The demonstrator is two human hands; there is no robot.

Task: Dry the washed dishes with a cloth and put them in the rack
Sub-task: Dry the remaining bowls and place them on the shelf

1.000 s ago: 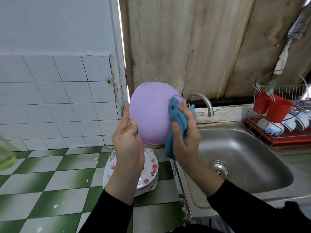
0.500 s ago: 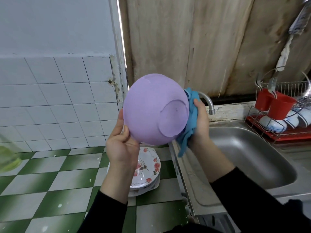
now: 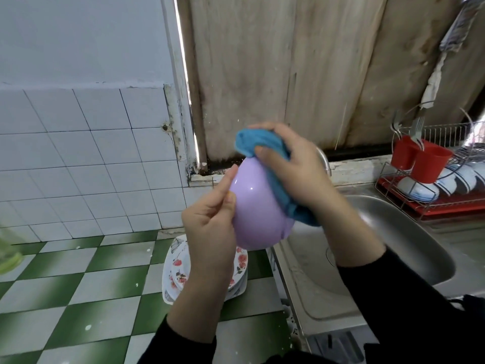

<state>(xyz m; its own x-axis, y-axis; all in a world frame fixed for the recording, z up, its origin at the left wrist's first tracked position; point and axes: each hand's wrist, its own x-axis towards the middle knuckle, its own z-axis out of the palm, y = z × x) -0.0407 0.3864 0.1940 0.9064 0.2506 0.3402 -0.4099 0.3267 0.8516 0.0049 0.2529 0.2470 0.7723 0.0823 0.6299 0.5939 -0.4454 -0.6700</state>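
I hold a purple plastic bowl (image 3: 256,214) in front of me, above the counter's edge, its outer wall facing the camera. My left hand (image 3: 210,224) grips its left rim. My right hand (image 3: 291,166) grips a blue cloth (image 3: 262,145) and presses it over the bowl's top and right side. The wire dish rack (image 3: 433,195) stands at the far right behind the sink, holding white and blue bowls and two red cups (image 3: 422,158). A stack of flowered plates (image 3: 236,261) lies on the counter under my left forearm.
A steel sink (image 3: 393,245) lies to the right, its tap mostly hidden behind my right hand. The counter (image 3: 78,279) has green and white checked tiles. A white tiled wall is at the left, wooden boards behind. Forks stand in the rack.
The bowl has turned and dropped lower, its base now facing away. My right hand with the cloth has moved from the bowl's right edge up over its top.
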